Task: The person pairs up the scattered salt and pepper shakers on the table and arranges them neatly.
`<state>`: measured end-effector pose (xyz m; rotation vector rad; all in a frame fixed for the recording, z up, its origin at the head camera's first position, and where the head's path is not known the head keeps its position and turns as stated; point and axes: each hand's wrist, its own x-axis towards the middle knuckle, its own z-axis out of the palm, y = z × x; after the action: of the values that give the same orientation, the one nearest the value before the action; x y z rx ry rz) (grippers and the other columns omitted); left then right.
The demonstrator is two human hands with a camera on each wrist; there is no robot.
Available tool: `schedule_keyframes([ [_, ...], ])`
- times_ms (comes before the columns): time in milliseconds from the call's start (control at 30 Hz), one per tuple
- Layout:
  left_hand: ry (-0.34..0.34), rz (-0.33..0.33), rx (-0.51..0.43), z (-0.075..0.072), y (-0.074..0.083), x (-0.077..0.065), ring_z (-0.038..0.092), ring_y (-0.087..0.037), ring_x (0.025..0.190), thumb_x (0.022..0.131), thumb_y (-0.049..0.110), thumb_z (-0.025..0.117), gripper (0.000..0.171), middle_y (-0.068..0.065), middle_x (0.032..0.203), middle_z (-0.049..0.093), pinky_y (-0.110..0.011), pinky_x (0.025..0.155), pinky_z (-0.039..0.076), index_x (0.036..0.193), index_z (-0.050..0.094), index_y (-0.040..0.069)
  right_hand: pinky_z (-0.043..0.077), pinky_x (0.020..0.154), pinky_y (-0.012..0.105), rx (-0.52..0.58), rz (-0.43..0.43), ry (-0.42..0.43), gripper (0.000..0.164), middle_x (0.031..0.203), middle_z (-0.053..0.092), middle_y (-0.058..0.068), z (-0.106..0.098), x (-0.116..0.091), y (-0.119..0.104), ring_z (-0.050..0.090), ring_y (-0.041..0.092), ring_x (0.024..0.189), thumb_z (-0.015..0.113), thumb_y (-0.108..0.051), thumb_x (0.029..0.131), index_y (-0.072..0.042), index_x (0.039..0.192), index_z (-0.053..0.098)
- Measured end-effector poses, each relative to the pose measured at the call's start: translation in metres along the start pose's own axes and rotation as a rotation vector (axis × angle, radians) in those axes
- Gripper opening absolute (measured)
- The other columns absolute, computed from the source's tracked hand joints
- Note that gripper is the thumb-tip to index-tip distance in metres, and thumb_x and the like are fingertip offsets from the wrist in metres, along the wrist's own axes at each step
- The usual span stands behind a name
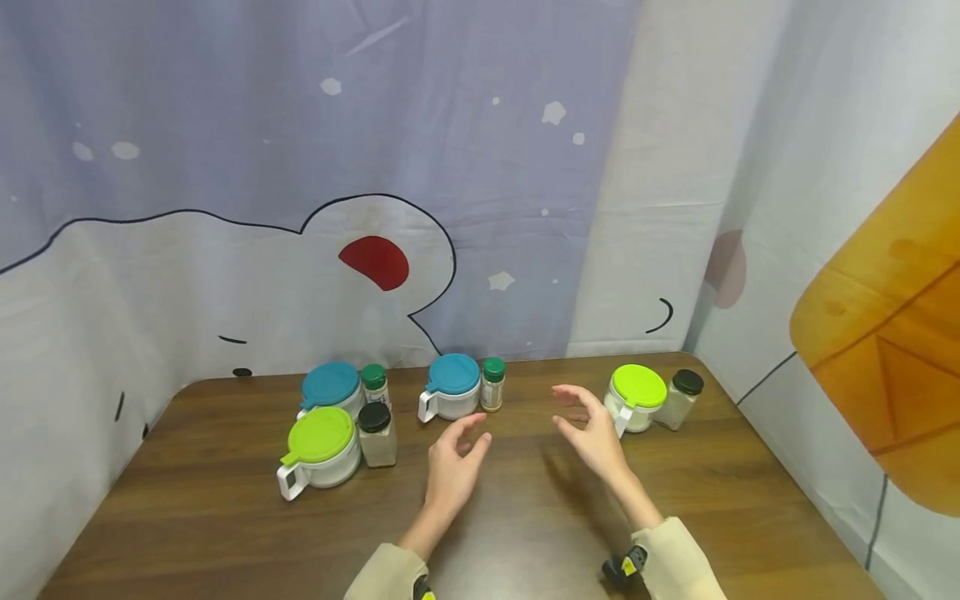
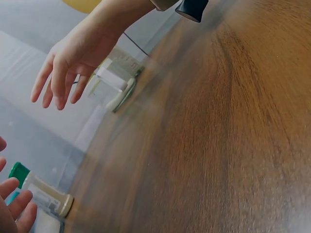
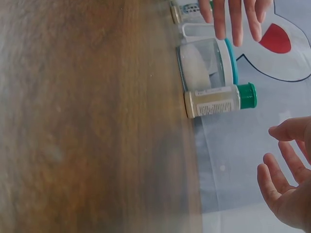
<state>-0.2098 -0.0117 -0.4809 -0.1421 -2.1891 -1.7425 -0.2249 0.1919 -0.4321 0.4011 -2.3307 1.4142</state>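
Observation:
My left hand (image 1: pixel 453 467) hovers over the middle of the table, fingers relaxed and holding nothing. Just beyond it stand a blue-lidded jar (image 1: pixel 454 387) with a white handle and a green-capped spice bottle (image 1: pixel 492 385). In the right wrist view that bottle (image 3: pixel 214 100) shows a printed label, and the jar (image 3: pixel 201 65) has white contents. My right hand (image 1: pixel 592 433) is raised above the table, fingers loosely bent with nothing in them. To its right are a lime-lidded jar (image 1: pixel 637 397) and a black-capped shaker (image 1: pixel 681 400), side by side.
At the left stand another lime-lidded jar (image 1: pixel 321 446), a black-capped shaker (image 1: pixel 378 435), a second blue-lidded jar (image 1: pixel 332 387) and a second green-capped bottle (image 1: pixel 375 383), grouped closely. A printed curtain (image 1: pixel 510 183) hangs behind the wooden table (image 1: pixel 225 533).

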Motion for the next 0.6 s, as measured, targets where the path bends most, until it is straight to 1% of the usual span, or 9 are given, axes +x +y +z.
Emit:
schedule_keyframes([
  [167,-0.009,-0.001,0.004,0.007,-0.001,0.0,0.064,-0.032,0.108,0.086,0.011,0.068,0.027,-0.013,0.112,0.07,-0.047,0.087,0.055,0.113,0.068,0.011,0.056,0.083,0.047,-0.003,-0.001,0.011,0.04,0.112,0.065,0.025,-0.006,0.001,0.0,0.06,0.031,0.099,0.067,0.015,0.077,0.009,0.115,0.06],
  [233,-0.012,-0.004,0.008,0.009,0.0,0.0,0.065,-0.03,0.107,0.086,0.011,0.068,0.027,-0.014,0.112,0.07,-0.046,0.086,0.055,0.113,0.068,0.011,0.056,0.083,0.047,-0.011,-0.001,0.019,0.04,0.112,0.065,0.026,-0.008,0.001,0.0,0.06,0.031,0.099,0.067,0.015,0.077,0.009,0.116,0.06],
  [333,-0.021,-0.008,0.01,0.014,0.002,0.0,0.065,-0.028,0.107,0.086,0.011,0.068,0.028,-0.012,0.11,0.07,-0.045,0.086,0.055,0.114,0.067,0.011,0.057,0.083,0.041,-0.023,0.0,0.031,0.04,0.111,0.066,0.025,-0.013,0.001,0.001,0.061,0.029,0.099,0.068,0.014,0.077,0.009,0.116,0.06],
  [400,-0.026,-0.008,0.001,0.016,0.004,0.0,0.065,-0.029,0.107,0.086,0.01,0.068,0.028,-0.011,0.11,0.07,-0.045,0.086,0.055,0.114,0.067,0.011,0.057,0.082,0.036,-0.031,-0.001,0.038,0.04,0.111,0.066,0.023,-0.016,0.002,0.002,0.061,0.025,0.098,0.068,0.014,0.077,0.009,0.116,0.06],
  [467,-0.033,-0.01,-0.009,0.019,0.005,0.0,0.065,-0.03,0.107,0.086,0.01,0.068,0.028,-0.01,0.11,0.07,-0.045,0.087,0.055,0.114,0.067,0.01,0.056,0.082,0.032,-0.033,0.009,0.045,0.04,0.111,0.067,0.022,-0.019,0.002,0.004,0.061,0.018,0.097,0.068,0.014,0.077,0.008,0.116,0.06],
  [533,-0.039,-0.014,-0.024,0.022,0.007,0.0,0.064,-0.032,0.108,0.086,0.01,0.068,0.028,-0.009,0.111,0.07,-0.046,0.088,0.055,0.114,0.067,0.01,0.056,0.082,0.032,-0.031,0.015,0.05,0.04,0.112,0.067,0.022,-0.021,0.003,0.005,0.059,0.01,0.097,0.068,0.013,0.077,0.008,0.116,0.06],
  [600,-0.043,-0.014,-0.035,0.025,0.008,0.0,0.064,-0.034,0.108,0.086,0.01,0.068,0.029,-0.011,0.111,0.07,-0.047,0.088,0.055,0.114,0.067,0.009,0.056,0.083,0.036,-0.028,0.027,0.056,0.04,0.112,0.066,0.022,-0.024,0.003,0.004,0.057,0.003,0.096,0.068,0.013,0.078,0.007,0.116,0.06],
])
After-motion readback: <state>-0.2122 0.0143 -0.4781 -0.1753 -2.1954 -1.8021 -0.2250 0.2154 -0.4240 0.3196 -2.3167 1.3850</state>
